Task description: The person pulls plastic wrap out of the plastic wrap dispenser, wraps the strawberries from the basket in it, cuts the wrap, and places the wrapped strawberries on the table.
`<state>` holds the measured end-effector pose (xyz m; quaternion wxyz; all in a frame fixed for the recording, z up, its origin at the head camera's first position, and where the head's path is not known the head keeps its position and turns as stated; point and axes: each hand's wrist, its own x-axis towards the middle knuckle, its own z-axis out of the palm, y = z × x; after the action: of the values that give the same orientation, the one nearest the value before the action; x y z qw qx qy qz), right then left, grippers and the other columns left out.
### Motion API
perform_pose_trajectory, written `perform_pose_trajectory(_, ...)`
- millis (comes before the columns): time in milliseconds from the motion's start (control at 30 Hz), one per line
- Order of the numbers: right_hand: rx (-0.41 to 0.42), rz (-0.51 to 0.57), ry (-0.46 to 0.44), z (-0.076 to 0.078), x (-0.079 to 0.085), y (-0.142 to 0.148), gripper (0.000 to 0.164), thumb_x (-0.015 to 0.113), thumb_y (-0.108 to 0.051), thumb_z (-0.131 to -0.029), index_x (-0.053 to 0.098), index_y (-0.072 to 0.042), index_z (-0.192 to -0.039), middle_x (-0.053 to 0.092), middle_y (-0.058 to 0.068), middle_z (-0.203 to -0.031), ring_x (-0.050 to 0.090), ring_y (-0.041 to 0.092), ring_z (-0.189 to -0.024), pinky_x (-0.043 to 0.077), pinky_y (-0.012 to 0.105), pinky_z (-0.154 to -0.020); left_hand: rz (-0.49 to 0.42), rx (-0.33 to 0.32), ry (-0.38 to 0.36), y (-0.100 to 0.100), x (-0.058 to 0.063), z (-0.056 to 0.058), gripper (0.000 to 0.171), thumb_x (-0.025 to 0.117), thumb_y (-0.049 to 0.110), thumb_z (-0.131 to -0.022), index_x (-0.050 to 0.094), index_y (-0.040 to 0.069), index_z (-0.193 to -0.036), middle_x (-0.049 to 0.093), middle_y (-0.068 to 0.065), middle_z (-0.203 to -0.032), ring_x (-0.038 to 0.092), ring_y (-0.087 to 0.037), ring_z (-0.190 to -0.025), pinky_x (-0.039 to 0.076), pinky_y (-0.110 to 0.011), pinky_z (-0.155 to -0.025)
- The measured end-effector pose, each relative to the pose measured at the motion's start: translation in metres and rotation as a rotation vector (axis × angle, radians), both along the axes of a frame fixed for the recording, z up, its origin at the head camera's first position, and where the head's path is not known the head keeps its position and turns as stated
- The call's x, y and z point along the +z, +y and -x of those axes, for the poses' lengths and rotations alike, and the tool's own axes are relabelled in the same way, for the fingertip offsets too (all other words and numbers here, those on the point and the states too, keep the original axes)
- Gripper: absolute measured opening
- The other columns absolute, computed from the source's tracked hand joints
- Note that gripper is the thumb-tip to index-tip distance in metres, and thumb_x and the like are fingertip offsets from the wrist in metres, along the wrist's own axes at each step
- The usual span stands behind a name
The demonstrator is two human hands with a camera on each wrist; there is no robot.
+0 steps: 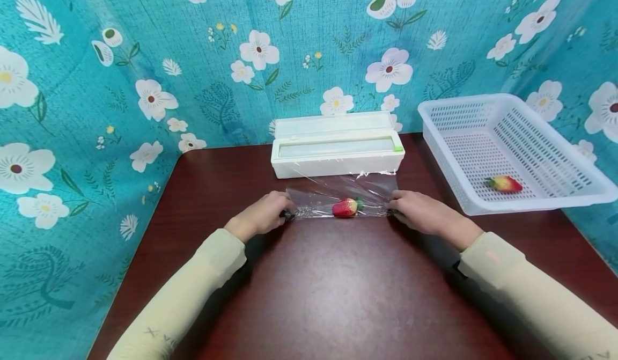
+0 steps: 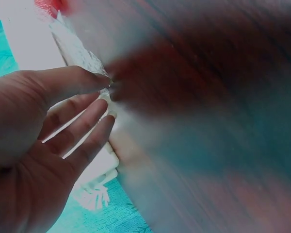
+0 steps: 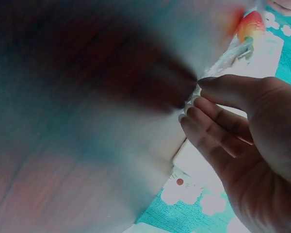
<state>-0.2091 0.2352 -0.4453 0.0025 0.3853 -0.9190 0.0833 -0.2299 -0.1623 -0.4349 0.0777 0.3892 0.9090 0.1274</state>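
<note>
A sheet of clear plastic wrap (image 1: 314, 191) stretches from a white wrap dispenser box (image 1: 338, 162) toward the front. On the wrap's near edge lies a red strawberry (image 1: 345, 207), its green leaves pointing right. My left hand (image 1: 264, 213) pinches the near left corner of the wrap between thumb and fingertips, as the left wrist view also shows on that hand (image 2: 53, 116). At the near right corner, my right hand (image 1: 425, 213) pinches the wrap the same way; in the right wrist view its thumb and fingers (image 3: 228, 87) meet at the film's edge.
A white perforated plastic basket (image 1: 446, 172) stands at the back right, with another strawberry (image 1: 504, 184) in it. The dispenser's lid (image 1: 333, 125) is raised, and a small green piece (image 1: 398, 148) sits at its right end. Behind the dark wooden table (image 1: 333, 295) hangs a blue flowered cloth (image 1: 309, 43).
</note>
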Motion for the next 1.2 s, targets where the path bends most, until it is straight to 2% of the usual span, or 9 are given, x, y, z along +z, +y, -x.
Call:
perform_pose_trajectory(167, 0.013, 0.002, 0.043, 0.004, -0.002, 0.001, 0.007, 0.075, 0.003, -0.087, 0.075, -0.003, -0.09, 0.054, -0.001, -0.075, 0.057, 0.014, -0.067, 0.052, 0.034, -0.061, -0.021, -0.035, 0.047, 0.0, -0.003, 0.005, 0.015, 0.074, -0.007, -0.087, 0.079, 0.004, -0.097, 0.071, -0.006, -0.097, 0.069, -0.021, -0.095, 0.058, -0.035, -0.085)
perform_pose_trajectory(333, 0.0, -0.038, 0.07, 0.007, -0.005, 0.0, 0.01, 0.072, 0.004, -0.088, 0.072, -0.006, -0.085, 0.05, -0.002, -0.071, 0.053, 0.014, -0.061, 0.048, 0.033, -0.056, -0.059, -0.074, 0.096, -0.002, -0.005, 0.007, 0.013, 0.072, -0.008, -0.087, 0.076, 0.004, -0.087, 0.07, -0.004, -0.088, 0.067, -0.02, -0.086, 0.057, -0.034, -0.077)
perform_pose_trajectory(500, -0.019, -0.047, 0.056, 0.007, -0.005, 0.0, 0.015, 0.067, 0.005, -0.09, 0.067, -0.008, -0.083, 0.049, -0.001, -0.072, 0.053, 0.016, -0.062, 0.047, 0.033, -0.056, -0.093, -0.04, 0.055, -0.005, -0.007, 0.007, 0.013, 0.07, -0.009, -0.089, 0.074, 0.004, -0.09, 0.072, -0.005, -0.091, 0.068, -0.02, -0.087, 0.057, -0.036, -0.08)
perform_pose_trajectory(600, -0.016, -0.026, 0.037, 0.006, -0.003, 0.001, 0.013, 0.07, 0.004, -0.089, 0.067, -0.008, -0.085, 0.05, -0.001, -0.075, 0.056, 0.016, -0.066, 0.05, 0.035, -0.06, -0.107, -0.007, 0.018, -0.006, -0.007, 0.006, 0.011, 0.069, -0.007, -0.091, 0.071, 0.003, -0.095, 0.072, -0.007, -0.095, 0.068, -0.02, -0.091, 0.057, -0.037, -0.083)
perform_pose_trajectory(733, -0.012, -0.015, -0.003, 0.005, 0.001, 0.003, 0.012, 0.076, 0.002, -0.086, 0.068, -0.007, -0.088, 0.052, -0.001, -0.077, 0.056, 0.014, -0.069, 0.051, 0.035, -0.063, -0.083, 0.016, -0.011, -0.006, -0.007, 0.005, 0.012, 0.073, 0.001, -0.092, 0.068, 0.004, -0.103, 0.072, -0.007, -0.1, 0.068, -0.02, -0.094, 0.056, -0.037, -0.085)
perform_pose_trajectory(833, -0.007, -0.012, -0.013, 0.005, 0.004, 0.005, 0.013, 0.076, 0.004, -0.084, 0.069, -0.006, -0.088, 0.051, -0.001, -0.076, 0.053, 0.013, -0.067, 0.049, 0.033, -0.061, -0.038, 0.004, 0.001, -0.005, -0.005, 0.005, 0.017, 0.077, 0.005, -0.091, 0.07, 0.005, -0.107, 0.07, -0.007, -0.101, 0.067, -0.019, -0.093, 0.056, -0.035, -0.084)
perform_pose_trajectory(967, 0.004, -0.021, 0.004, 0.007, 0.006, 0.004, 0.013, 0.074, 0.008, -0.083, 0.07, -0.003, -0.089, 0.053, 0.001, -0.076, 0.053, 0.014, -0.065, 0.048, 0.032, -0.058, 0.002, -0.036, 0.066, 0.001, -0.002, 0.003, 0.013, 0.075, 0.0, -0.09, 0.076, 0.007, -0.101, 0.069, -0.006, -0.096, 0.067, -0.018, -0.088, 0.057, -0.035, -0.081)
perform_pose_trajectory(1067, -0.007, -0.044, 0.012, 0.007, 0.005, 0.002, 0.012, 0.073, 0.007, -0.084, 0.072, -0.003, -0.091, 0.055, 0.002, -0.076, 0.054, 0.014, -0.064, 0.049, 0.032, -0.058, 0.014, -0.031, 0.1, 0.003, -0.002, 0.002, 0.011, 0.073, -0.002, -0.09, 0.077, 0.008, -0.095, 0.07, -0.005, -0.094, 0.068, -0.018, -0.087, 0.058, -0.034, -0.079)
perform_pose_trajectory(1200, -0.045, -0.04, 0.012, 0.006, 0.002, 0.002, 0.012, 0.071, 0.006, -0.087, 0.071, -0.006, -0.088, 0.055, 0.0, -0.076, 0.055, 0.015, -0.065, 0.05, 0.033, -0.059, -0.01, -0.006, 0.081, 0.003, -0.006, 0.002, 0.01, 0.07, -0.002, -0.093, 0.076, 0.006, -0.096, 0.072, -0.005, -0.096, 0.069, -0.018, -0.089, 0.058, -0.035, -0.081)
